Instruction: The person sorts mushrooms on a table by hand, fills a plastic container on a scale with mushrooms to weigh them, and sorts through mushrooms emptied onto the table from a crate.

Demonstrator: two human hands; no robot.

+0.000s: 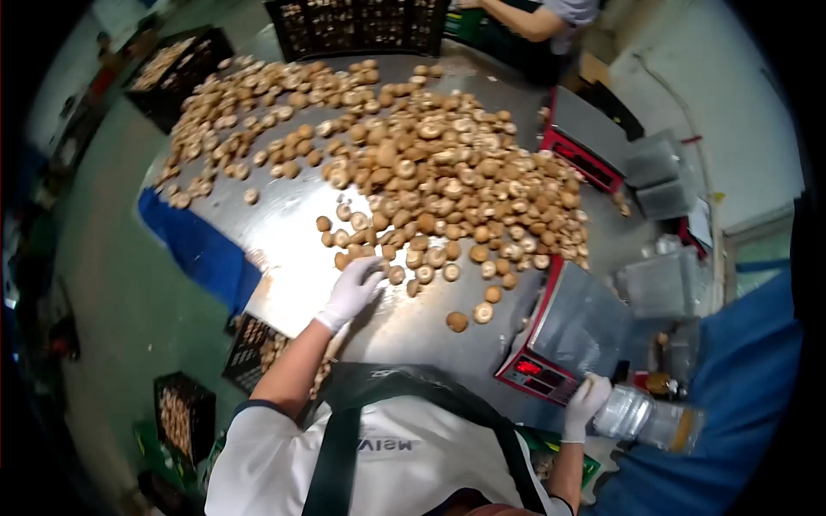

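Spreading over the metal table (387, 335), the mushrooms (465, 172) are showing round tan-to-brown caps, with some turning up pale undersides; they are lying densely heaped at centre and more scattered toward the left. The gloved left hand (353, 291) is reaching to the heap's near edge, its fingers slightly parted. The gloved right hand (588, 401) is bending its fingers beside the near red scale (572, 331) and clear plastic packs (625, 413); whether it is gripping anything cannot be told.
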